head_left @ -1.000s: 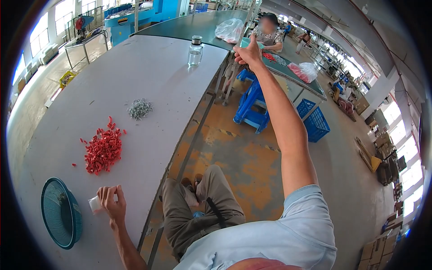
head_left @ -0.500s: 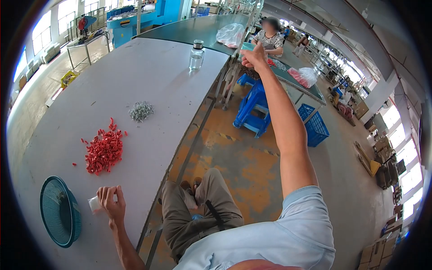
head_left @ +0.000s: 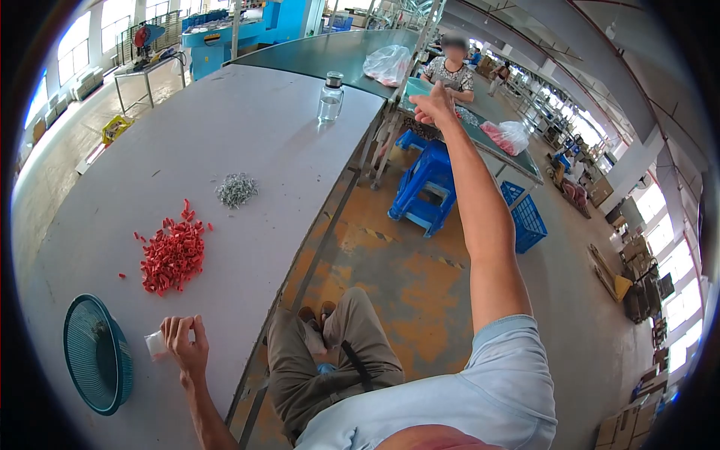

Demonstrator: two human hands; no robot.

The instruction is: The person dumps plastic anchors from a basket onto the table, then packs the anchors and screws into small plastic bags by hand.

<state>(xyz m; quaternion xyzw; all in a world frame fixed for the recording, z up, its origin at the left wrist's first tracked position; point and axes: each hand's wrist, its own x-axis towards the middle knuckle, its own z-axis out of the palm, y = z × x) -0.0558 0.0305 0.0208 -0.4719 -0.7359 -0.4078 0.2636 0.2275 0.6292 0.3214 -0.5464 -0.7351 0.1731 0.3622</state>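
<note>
My left hand (head_left: 185, 343) rests on the table with its fingers curled over the edge of a small clear bag (head_left: 155, 345) with something white in it. The fingers hide part of this bag. Left of it is a teal plastic basket (head_left: 124, 367). Beyond the hand lie a heap of small red pieces (head_left: 172, 257) and a smaller pile of silvery metal bits (head_left: 237, 190). My right arm stretches far forward, and my right hand (head_left: 435, 105) is in the air with fingers extended and thumb apart, nothing visible in it. A teal container (head_left: 417, 85) appears behind it.
A glass bottle (head_left: 330, 97) stands near the corner of the grey table (head_left: 247, 112). Blue stools (head_left: 427, 187) and a blue crate (head_left: 529, 217) are on the floor. A person (head_left: 452, 71) sits at another table with a bag of red pieces (head_left: 508, 137).
My right hand has turned and its fingers have spread from a pointing shape, with the arm still stretched forward. My left hand stays by the small bag. The view has shifted slightly.
</note>
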